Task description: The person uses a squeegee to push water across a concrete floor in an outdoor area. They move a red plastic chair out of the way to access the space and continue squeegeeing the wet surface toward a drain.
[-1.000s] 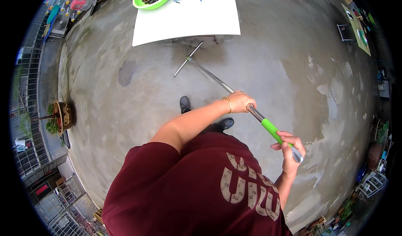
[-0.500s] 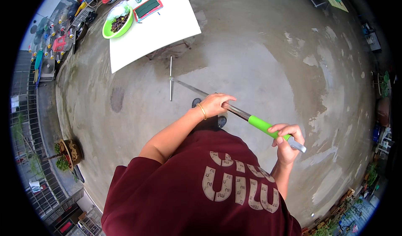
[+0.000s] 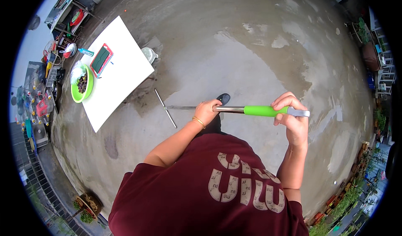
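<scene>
T-headed pole (image 3: 232, 109) spans mid-frame; its bar head (image 3: 171, 117), left of centre, sits near the white tabletop (image 3: 121, 72). Left hand (image 3: 206, 112), centre: fingers closed around the metal shaft. Right hand (image 3: 295, 126), right of centre: fingers curled on the green grip (image 3: 260, 110).
</scene>
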Tool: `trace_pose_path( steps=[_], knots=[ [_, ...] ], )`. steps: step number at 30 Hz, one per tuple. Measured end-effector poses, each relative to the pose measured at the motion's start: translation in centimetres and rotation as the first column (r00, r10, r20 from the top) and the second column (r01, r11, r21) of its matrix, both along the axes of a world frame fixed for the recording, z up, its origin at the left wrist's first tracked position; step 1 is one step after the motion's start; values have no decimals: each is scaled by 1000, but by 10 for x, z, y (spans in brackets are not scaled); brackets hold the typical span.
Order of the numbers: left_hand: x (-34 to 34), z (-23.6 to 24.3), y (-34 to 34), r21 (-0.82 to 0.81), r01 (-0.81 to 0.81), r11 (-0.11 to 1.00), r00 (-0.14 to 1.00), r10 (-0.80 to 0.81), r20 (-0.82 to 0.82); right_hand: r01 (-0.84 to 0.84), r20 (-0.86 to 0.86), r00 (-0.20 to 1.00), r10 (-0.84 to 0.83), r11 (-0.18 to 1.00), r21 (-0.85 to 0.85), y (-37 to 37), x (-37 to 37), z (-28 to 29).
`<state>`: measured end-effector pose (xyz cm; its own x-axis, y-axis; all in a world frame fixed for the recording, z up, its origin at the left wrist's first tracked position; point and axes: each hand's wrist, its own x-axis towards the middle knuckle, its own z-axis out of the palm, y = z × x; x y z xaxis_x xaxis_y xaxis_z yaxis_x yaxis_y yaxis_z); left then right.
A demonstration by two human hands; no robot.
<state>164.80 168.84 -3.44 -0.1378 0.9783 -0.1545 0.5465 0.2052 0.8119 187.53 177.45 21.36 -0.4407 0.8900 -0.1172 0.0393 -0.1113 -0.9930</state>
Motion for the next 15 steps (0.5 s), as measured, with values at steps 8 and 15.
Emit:
trace_pose_path(
  steps=[8,15],
  knots=[
    [101,16,187,337,173,925,968,-223,116,254,184,931,-314,922,291,89,73,65],
    [180,39,286,369,356,858,905,-415,92,494,149,800,-581,779,387,116,118,78]
  ],
)
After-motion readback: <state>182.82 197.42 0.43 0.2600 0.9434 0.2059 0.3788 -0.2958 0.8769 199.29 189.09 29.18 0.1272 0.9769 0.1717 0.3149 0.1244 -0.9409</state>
